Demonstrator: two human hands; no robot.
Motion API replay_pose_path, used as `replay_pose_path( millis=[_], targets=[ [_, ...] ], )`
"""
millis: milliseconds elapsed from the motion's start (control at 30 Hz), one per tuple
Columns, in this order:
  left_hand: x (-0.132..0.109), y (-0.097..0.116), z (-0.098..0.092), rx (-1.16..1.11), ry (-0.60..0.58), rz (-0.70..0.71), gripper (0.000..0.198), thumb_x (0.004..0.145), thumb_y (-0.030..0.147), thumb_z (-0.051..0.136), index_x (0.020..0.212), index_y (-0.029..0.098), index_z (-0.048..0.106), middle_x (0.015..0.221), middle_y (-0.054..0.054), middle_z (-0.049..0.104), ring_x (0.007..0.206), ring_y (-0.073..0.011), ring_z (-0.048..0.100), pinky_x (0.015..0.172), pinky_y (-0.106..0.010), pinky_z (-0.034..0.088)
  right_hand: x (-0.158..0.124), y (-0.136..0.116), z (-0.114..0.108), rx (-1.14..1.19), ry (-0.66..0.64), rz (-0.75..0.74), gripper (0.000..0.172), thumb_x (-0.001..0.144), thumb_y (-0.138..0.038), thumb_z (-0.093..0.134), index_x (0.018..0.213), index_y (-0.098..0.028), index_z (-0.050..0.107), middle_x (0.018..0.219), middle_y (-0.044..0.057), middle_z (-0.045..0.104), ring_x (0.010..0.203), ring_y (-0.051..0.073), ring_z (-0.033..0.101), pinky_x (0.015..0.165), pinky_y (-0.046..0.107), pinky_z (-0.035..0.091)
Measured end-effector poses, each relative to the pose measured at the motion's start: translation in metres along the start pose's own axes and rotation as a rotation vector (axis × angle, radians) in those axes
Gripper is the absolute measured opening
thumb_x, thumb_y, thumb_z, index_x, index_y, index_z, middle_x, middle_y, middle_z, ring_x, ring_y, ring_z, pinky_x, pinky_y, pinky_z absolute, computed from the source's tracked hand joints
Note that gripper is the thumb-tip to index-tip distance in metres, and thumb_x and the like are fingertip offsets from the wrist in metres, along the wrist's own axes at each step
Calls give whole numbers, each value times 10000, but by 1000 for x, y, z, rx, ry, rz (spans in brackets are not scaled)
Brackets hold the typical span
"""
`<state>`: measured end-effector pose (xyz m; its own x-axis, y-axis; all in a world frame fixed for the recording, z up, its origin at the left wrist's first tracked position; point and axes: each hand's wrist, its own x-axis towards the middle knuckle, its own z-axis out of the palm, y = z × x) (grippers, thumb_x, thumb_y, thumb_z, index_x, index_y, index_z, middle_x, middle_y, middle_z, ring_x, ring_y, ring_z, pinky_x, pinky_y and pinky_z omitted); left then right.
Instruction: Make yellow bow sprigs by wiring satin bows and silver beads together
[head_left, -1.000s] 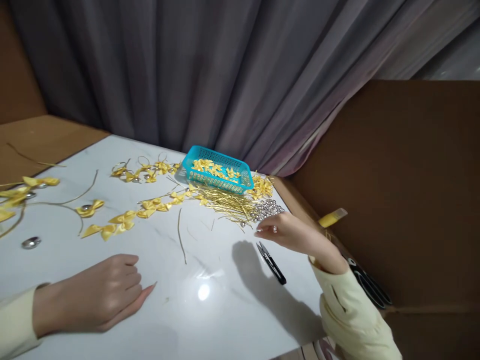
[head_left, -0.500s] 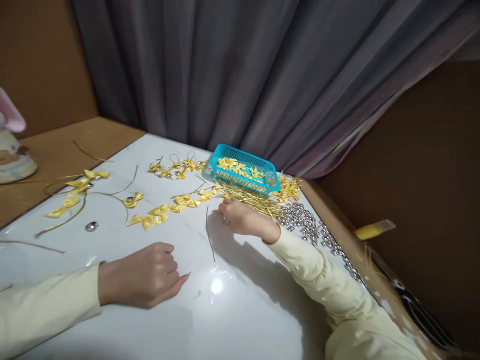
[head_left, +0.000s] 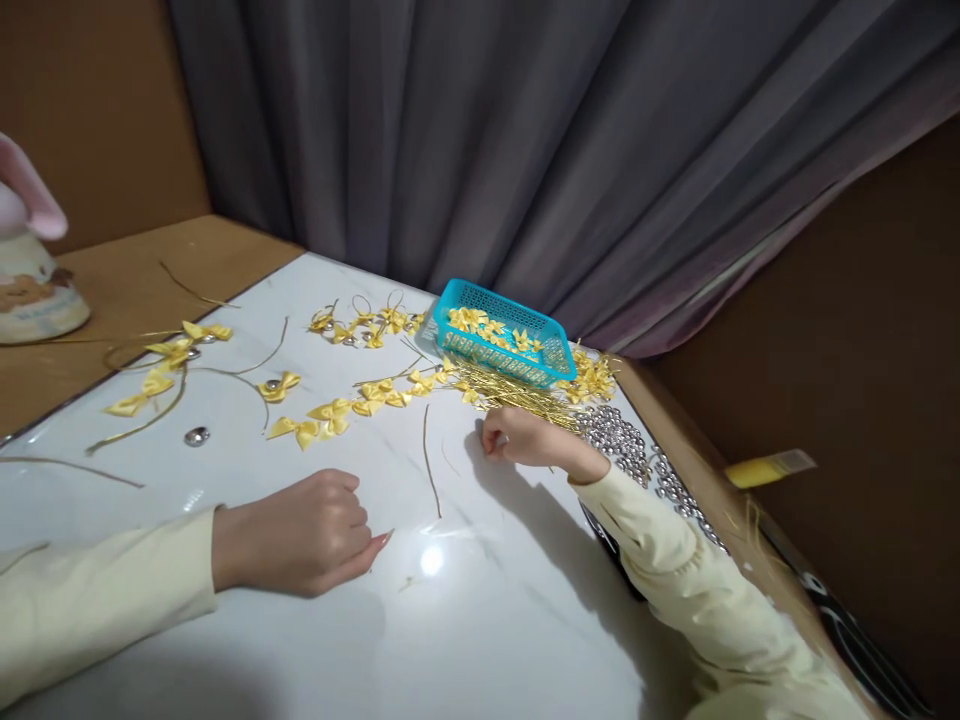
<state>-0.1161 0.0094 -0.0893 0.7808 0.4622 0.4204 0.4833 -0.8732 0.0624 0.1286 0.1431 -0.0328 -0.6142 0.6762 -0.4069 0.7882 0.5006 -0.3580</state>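
Note:
My left hand (head_left: pixel 307 535) rests on the white tabletop with its fingers curled; whatever it may hold is hidden. My right hand (head_left: pixel 521 437) is beside a bundle of gold wires (head_left: pixel 517 393), its thumb and fingers pinched together around something too small to make out. A row of yellow bows (head_left: pixel 330 415) lies between the hands and the back edge. Behind the wires stands a blue basket (head_left: pixel 506 345) with yellow bows in it. Silver beads (head_left: pixel 615 437) are heaped behind my right wrist.
Finished-looking bow pieces with wire loops (head_left: pixel 367 325) lie at the back. More bows (head_left: pixel 172 352), loose wires and one silver bead (head_left: pixel 197 436) are on the left. A figurine (head_left: pixel 34 290) stands far left, scissors (head_left: pixel 862 640) at right, near a yellow tube (head_left: pixel 769 468).
My right hand has moved slightly right and back from the row of bows, toward the beads. A dark object has come into view under the right sleeve. The whole view has shifted a little.

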Motion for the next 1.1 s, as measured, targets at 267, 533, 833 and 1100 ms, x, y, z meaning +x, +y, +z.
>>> replay_pose_path(
  millis=[267,533,833,1100],
  targets=[
    [1,0,-2,-45,-42,-37,444,905,135,398,473,152,497,405,-14,524,358,-104,340,491,-320,252,-17,10,-7,535,-29,-92,55,695,-194,616,716,-151,588,821,58,682,783,155,609,721,278,437],
    [17,8,-21,-1183,35,-816,482,943,440,367,682,138,637,665,-55,674,554,-140,571,565,-247,454,-31,-46,20,1025,-176,-167,328,685,-442,663,718,-160,498,651,13,631,613,102,605,636,250,451],
    [30,19,-30,-1755,-51,-808,554,967,440,316,840,93,728,865,-113,716,876,-205,643,943,-351,435,-47,-90,47,1236,-162,-85,294,747,-364,699,832,-154,513,570,-21,614,482,79,551,473,177,378],
    [20,22,-20,-1991,33,-1027,229,860,305,598,845,119,730,858,-75,693,835,-170,625,847,-277,468,-55,-104,81,1002,158,-75,283,783,-170,593,1007,-199,423,605,-52,591,539,108,572,558,230,463]
  ],
)
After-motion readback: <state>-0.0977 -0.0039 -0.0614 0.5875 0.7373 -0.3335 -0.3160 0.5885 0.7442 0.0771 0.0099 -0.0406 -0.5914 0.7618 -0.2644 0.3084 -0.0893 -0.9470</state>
